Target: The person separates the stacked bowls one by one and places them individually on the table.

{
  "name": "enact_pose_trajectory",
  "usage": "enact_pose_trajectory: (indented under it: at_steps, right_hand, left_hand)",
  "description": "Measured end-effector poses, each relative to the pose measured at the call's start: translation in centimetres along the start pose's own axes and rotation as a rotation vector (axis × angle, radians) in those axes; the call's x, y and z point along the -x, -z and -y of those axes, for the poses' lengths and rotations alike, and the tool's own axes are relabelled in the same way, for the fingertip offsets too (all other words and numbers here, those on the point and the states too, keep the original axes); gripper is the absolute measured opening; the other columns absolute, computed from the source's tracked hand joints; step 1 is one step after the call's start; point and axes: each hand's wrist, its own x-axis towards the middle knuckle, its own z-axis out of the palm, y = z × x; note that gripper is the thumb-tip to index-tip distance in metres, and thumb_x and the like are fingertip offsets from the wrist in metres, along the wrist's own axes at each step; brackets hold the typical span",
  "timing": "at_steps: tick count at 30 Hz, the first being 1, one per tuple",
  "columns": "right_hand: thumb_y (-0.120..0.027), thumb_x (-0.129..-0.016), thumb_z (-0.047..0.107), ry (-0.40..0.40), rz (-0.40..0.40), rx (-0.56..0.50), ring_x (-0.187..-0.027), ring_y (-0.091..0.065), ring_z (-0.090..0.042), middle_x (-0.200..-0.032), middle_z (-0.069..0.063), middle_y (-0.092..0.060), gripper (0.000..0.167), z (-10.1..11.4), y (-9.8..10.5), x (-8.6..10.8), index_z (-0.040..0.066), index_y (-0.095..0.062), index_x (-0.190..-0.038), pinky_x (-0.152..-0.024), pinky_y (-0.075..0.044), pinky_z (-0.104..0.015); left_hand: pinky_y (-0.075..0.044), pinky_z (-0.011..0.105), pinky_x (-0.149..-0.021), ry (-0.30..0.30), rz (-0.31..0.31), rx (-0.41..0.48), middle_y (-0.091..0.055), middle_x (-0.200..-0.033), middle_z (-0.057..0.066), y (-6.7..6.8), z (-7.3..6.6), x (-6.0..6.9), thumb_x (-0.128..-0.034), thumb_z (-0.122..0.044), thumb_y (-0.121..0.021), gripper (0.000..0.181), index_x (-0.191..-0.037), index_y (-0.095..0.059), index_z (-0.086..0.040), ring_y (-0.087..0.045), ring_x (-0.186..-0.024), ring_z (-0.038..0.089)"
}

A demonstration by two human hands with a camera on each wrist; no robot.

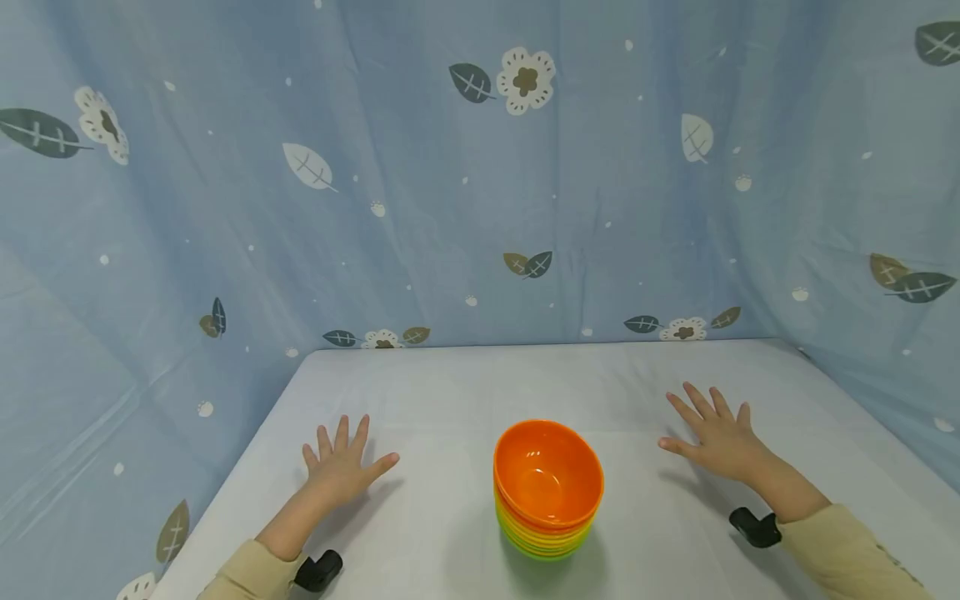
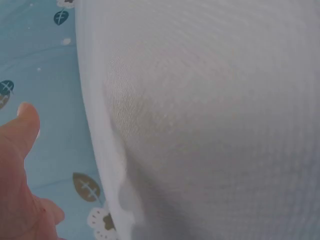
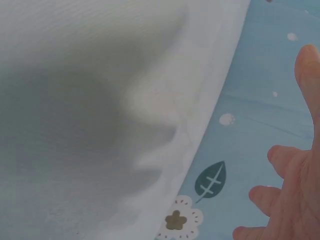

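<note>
A nested stack of bowls [image 1: 549, 475] stands on the white table between the two hands, orange on top, with yellow and green rims below. To its left, my left hand [image 1: 337, 473] is spread with the palm down, apart from the bowls. My right hand [image 1: 720, 440] is likewise spread, off to the stack's right and a little farther back. Neither hand holds anything. In the left wrist view part of the left hand [image 2: 22, 180] shows at the left edge; the right wrist view has the right hand [image 3: 292, 190] at its right edge.
The white tabletop [image 1: 465, 383] reaches back to a blue curtain [image 1: 420, 167] printed with leaves and flowers, which also hangs along both sides. Each wrist carries a small black device, one at the left sleeve [image 1: 251, 571] and one at the right sleeve [image 1: 847, 554].
</note>
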Motion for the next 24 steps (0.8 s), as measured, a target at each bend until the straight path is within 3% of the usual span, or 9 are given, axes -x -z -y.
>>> enact_pose_trajectory:
  at_steps: [8,16,24]
  right_hand:
    - [-0.054,-0.082,0.057,0.032,-0.015,-0.021,-0.126,-0.014,-0.058,-0.146,-0.026,-0.021,0.082,0.6,0.4,-0.2,0.007,-0.030,-0.142,-0.090,-0.005,-0.078]
    - [-0.058,-0.083,0.052,0.115,-0.083,-0.075,-0.129,-0.015,-0.054,-0.146,-0.023,-0.024,0.077,1.8,1.4,-0.1,0.009,-0.032,-0.141,-0.095,-0.005,-0.074]
    - [-0.058,-0.083,0.051,0.162,-0.072,-0.098,-0.131,-0.014,-0.051,-0.145,-0.023,-0.026,0.077,3.7,3.0,-0.2,0.010,-0.032,-0.142,-0.097,-0.006,-0.072]
  left_hand:
    - [0.010,0.072,-0.094,-0.007,0.003,0.000,0.003,-0.147,0.032,0.1,-0.3,0.3,-0.0819,-0.067,-0.045,0.097,-0.146,-0.011,-0.002,0.014,-0.127,0.058]
    - [0.010,0.072,-0.095,-0.029,-0.008,-0.009,0.001,-0.147,0.032,0.1,-0.6,0.5,-0.0828,-0.065,-0.046,0.095,-0.146,-0.012,-0.003,0.012,-0.127,0.058]
    - [0.009,0.072,-0.095,-0.054,-0.013,-0.004,-0.002,-0.147,0.031,0.3,-1.2,1.0,-0.0826,-0.065,-0.046,0.095,-0.146,-0.012,-0.002,0.012,-0.127,0.058]
